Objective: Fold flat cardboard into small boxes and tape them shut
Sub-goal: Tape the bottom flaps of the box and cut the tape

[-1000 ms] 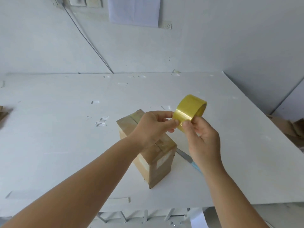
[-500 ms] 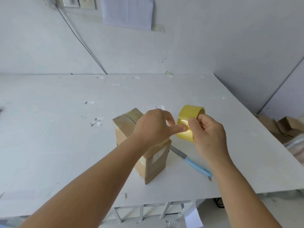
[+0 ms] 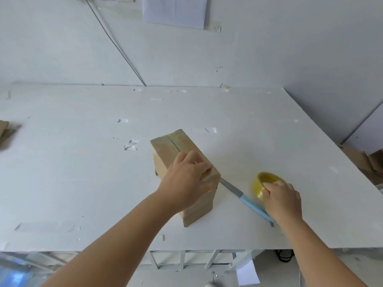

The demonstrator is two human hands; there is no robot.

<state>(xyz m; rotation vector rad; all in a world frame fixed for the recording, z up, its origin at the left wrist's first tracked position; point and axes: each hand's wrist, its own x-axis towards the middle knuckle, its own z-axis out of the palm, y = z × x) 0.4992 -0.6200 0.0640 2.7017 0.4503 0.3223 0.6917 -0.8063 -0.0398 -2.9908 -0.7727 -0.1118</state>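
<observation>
- Cardboard box [image 3: 165, 156] stands near the middle of the white tabletop [image 3: 83, 172], its long top running from 11 o'clock down to 5 o'clock, with clear tape along the top seam and over the far end.
- Your left hand [image 3: 186, 183] lies over the near end of the box top, fingers curled over the edge and thumb down the near side, so it grips the box.
- Your right hand [image 3: 281, 200] is at 3 o'clock from the box, fingers wrapped over the yellow tape roll [image 3: 263, 183], which rests on the tabletop, tilted with its open core facing up and away from you.
- Between the box and the roll lies a knife [image 3: 244, 197] with a grey blade and a light blue handle; the blade tip points to 10 o'clock toward the box's lower corner, and the handle end runs under your right wrist.
- Small scraps of clear tape [image 3: 130, 145] are stuck to the tabletop at 9 o'clock from the box and further back toward the wall.
- Flat brown cardboard [image 3: 371, 160] is piled off the tabletop's right edge at 3 o'clock, and another brown piece [image 3: 4, 129] shows at the far left edge.
- On the wall at 12 o'clock hangs a sheet of paper [image 3: 174, 11], with a dark cable [image 3: 116, 44] running down the wall to the tabletop's back edge.
</observation>
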